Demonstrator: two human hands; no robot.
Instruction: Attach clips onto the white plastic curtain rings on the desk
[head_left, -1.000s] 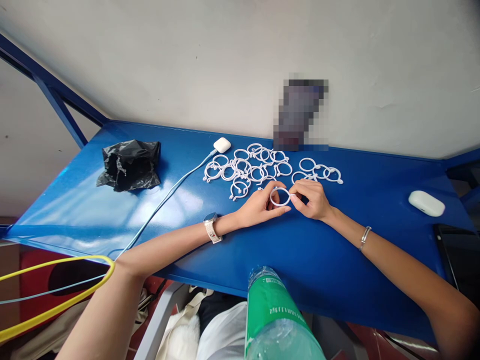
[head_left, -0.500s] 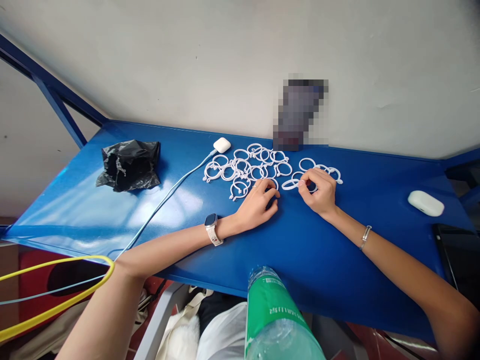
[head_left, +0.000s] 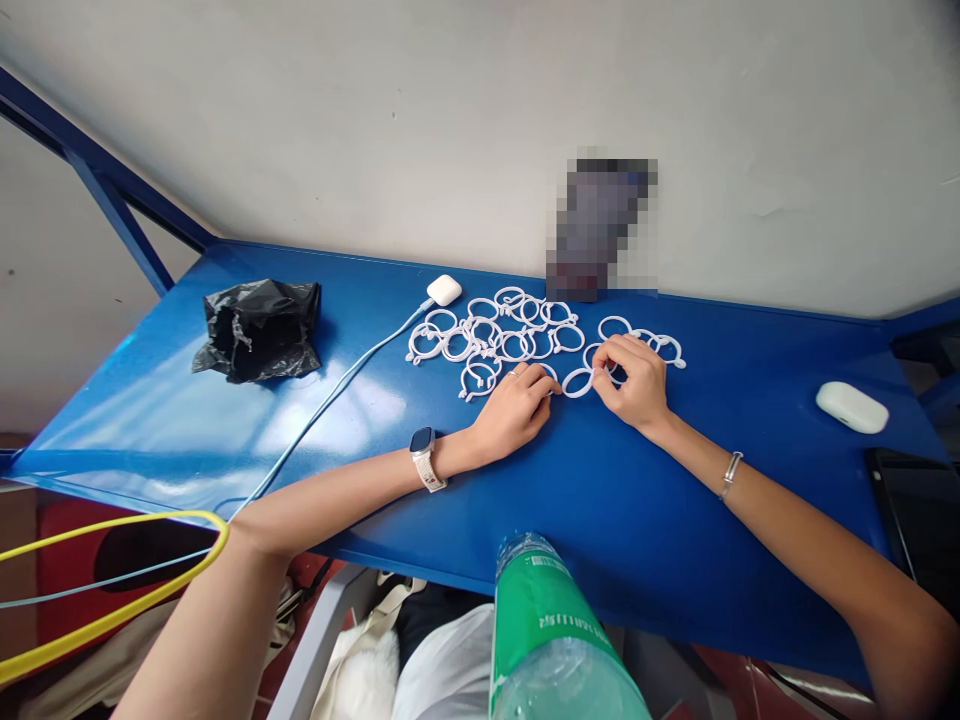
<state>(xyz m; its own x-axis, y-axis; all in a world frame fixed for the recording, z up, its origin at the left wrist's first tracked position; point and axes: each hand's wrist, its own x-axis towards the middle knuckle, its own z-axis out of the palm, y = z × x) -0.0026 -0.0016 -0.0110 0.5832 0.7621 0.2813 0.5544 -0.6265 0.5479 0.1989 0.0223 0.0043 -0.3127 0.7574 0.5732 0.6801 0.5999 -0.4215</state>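
Observation:
My right hand pinches a white plastic curtain ring between thumb and forefinger; the ring tilts toward the left, low over the table. My left hand, with a watch on its wrist, has its fingers curled and closed at the edge of another white curtain ring, which the fingers partly hide. A pile of white curtain rings with small eyelets lies just beyond my left hand. Several more rings lie behind my right hand, some partly covered by it.
On the blue table a black plastic bag stands at the left. A white earphone case joins a pale blue cable. Another white case and a black phone are at the right. A green-labelled bottle is in front.
The ring in my right hand has tipped to show its round face more. My left fingers have closed together toward the ring beside them.

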